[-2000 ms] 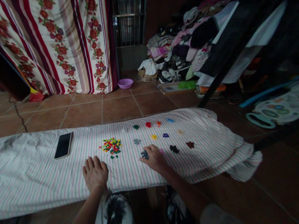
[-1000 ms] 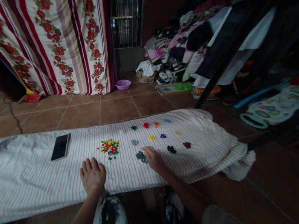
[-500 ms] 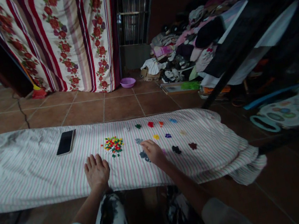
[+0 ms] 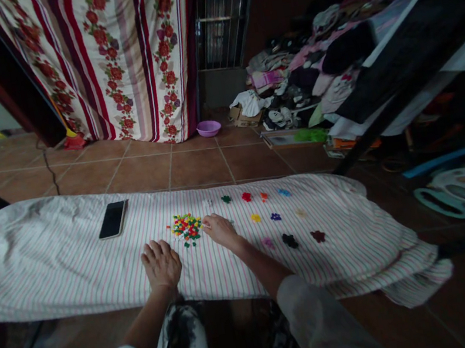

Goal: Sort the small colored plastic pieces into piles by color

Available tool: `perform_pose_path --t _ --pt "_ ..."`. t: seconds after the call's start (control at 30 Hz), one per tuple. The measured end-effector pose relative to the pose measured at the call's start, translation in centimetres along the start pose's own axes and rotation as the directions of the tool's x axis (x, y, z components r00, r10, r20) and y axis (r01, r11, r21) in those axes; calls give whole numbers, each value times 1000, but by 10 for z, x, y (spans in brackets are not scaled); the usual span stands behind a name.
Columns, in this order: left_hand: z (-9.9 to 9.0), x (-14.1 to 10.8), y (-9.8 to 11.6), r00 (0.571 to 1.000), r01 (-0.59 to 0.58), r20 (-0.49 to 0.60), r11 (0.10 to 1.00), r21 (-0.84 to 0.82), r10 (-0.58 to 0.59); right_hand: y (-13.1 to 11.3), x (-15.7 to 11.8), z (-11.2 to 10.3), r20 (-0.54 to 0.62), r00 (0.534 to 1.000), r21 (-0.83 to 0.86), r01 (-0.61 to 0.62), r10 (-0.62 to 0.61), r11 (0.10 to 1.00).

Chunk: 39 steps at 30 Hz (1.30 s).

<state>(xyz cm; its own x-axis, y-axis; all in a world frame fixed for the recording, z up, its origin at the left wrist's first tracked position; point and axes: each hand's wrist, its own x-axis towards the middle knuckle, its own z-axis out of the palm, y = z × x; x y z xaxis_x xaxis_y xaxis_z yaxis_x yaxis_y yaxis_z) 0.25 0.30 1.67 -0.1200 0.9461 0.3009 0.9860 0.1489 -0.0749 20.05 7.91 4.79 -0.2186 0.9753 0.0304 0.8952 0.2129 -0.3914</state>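
My left hand (image 4: 161, 265) lies flat on the striped cloth (image 4: 74, 271), palm down, its fingers stretched out and nothing in them. Just beyond it sits a mixed pile of tiny coloured pieces (image 4: 186, 227), mostly red, yellow, green and white. My right hand (image 4: 220, 230) is at the pile's right edge, thumb and fingertips pinched together. Whatever is between the fingertips is too small to make out. The right hand and forearm cover part of the sorted groups. Single-colour clusters lie further right, among them yellow pieces (image 4: 256, 217), dark blue pieces (image 4: 275, 216) and black pieces (image 4: 289, 240).
A phone (image 4: 113, 219) rests on the cloth left of the pile. Along the far side are green pieces (image 4: 226, 199) and red pieces (image 4: 246, 196). A purple basin (image 4: 209, 128) stands on the tiled floor, near a heap of clothes (image 4: 308, 66).
My right hand has moved left from the grey clusters to the edge of the mixed pile. My left hand stays flat on the cloth. The view has shifted slightly.
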Motion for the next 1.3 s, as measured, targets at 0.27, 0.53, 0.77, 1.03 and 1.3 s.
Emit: perform_pose_path --t 0.27,0.53,0.77,1.03,1.3 --pt "7 -2 -2 1000 16 -11 997 -69 -17 -9 7 12 36 998 -84 -49 53 995" --pt "3 -2 -3 1000 2 -29 998 -63 -3 7 -2 6 -23 1000 -30 -14 14 999" --pt "-3 -2 -1 999 19 -25 997 -75 -21 40 -11 -10 -129 989 -27 -78 74 997" --pt "-3 -2 -1 1000 17 -13 998 -68 -18 107 -25 -33 -291 947 -111 -178 139 978" --pt "-1 -2 -1 999 8 -31 999 -52 -10 143 -35 -38 -234 924 -126 -338 304 933"
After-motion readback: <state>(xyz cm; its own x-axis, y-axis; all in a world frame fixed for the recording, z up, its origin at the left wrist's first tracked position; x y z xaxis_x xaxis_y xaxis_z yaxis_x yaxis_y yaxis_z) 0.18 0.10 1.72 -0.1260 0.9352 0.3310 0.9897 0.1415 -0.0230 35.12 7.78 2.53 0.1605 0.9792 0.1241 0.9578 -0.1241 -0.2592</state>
